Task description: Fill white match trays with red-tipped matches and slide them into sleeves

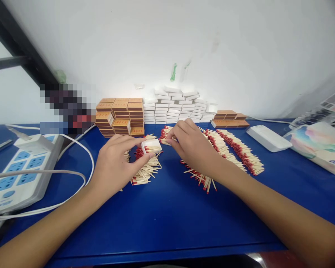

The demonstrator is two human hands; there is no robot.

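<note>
The blue worktop (167,219) carries everything. At its left edge lies a white power strip (19,175) with its cables. Along the back edge stand orange boxes (120,115) in stacks. Beside them, to the right, is a heap of white trays (173,108), and then some flat orange sleeves (230,119). Near the right edge are a white device (268,137) and a tissue pack (318,145).

In the middle of the worktop many matches (240,152) with red heads lie in long rows and loose piles.

The left hand (114,163) holds one small tray (151,146) just above a loose pile, a little toward the back edge. Thumb and fingers pinch it by the two long sides. Some matches already lie in it.

The right hand (192,145) reaches to a small pile just right of the tray. Its fingers are pressed together at the tips and seem to pinch a few matches.

The tray is thin card, very light, and it probably bends if squeezed, so a soft hold on the long walls suits it. The matches are light, stiff and easy to snap or scatter. I think it is best to take them at the middle of the sticks, in a small aligned bundle.
</note>
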